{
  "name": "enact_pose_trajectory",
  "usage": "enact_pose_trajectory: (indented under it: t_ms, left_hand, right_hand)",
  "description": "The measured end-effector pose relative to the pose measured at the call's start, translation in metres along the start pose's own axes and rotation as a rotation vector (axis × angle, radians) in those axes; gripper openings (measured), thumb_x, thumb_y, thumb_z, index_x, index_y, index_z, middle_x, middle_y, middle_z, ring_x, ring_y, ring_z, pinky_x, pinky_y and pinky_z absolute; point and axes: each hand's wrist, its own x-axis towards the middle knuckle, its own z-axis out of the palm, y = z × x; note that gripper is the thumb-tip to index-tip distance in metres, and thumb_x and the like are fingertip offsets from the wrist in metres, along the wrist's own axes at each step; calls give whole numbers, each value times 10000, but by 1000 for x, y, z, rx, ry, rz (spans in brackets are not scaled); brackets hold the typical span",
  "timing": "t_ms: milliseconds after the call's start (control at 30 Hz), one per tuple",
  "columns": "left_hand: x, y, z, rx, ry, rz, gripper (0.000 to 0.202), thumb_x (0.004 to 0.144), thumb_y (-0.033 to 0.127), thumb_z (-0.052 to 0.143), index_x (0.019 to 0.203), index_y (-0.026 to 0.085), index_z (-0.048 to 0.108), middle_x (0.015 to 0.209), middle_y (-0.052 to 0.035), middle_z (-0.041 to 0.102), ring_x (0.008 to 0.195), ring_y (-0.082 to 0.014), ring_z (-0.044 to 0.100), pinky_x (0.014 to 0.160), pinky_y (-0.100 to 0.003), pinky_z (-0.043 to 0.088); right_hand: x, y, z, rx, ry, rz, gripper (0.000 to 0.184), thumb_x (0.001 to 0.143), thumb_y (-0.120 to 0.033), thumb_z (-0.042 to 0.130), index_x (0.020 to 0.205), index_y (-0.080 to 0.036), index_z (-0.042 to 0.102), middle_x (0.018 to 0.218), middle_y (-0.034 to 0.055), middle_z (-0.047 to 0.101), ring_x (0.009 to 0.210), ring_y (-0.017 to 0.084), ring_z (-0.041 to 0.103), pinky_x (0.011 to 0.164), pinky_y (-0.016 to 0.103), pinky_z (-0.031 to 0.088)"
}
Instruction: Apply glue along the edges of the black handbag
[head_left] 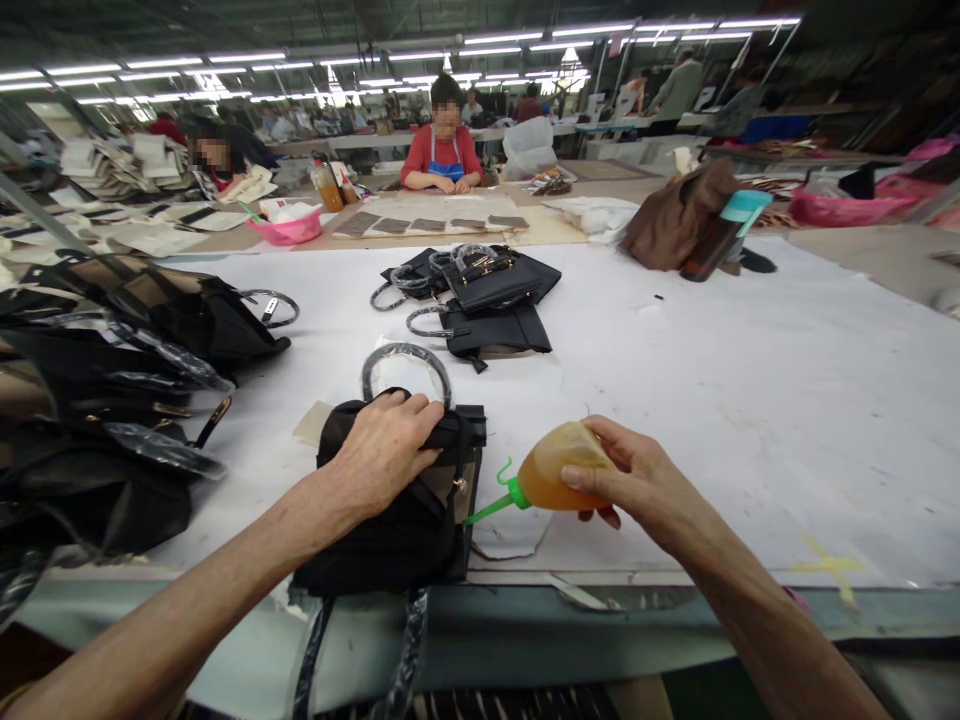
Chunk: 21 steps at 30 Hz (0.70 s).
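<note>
A black handbag [390, 540] lies at the table's front edge, one plastic-wrapped handle looping up behind it and another hanging over the edge. My left hand [394, 445] rests on top of the bag, its fingers bent and gripping the black material. In my right hand [626, 470] is a squeeze bottle [551, 465] of amber liquid, tilted to the left. Its thin green nozzle reaches the bag's right side, near a small gold-coloured fitting. Whether any liquid comes out is too small to see.
Black bags [127, 400] are heaped at the left. Several finished-looking black bags [491, 290] lie farther back on the white-covered table [712, 400]. A brown bag [667, 215] and a teal-capped drink bottle [720, 240] stand back right. Across the table, a person in red [446, 150] sits near a pink basin [289, 228].
</note>
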Motion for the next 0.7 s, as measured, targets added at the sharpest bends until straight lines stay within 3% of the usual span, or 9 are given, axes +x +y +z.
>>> enact_pose_trajectory:
  t_ms: [700]
  left_hand:
    - [1,2,-3,8,-16,-1,213,789,279,614,971,185,557,932,-35,608,835,-232,521,671,-319,387]
  right_hand:
    - [-20,-1,4,70,-11,76,341,667,-434,676,856,-184,540,661,26,584,468,187,560,333,217,329]
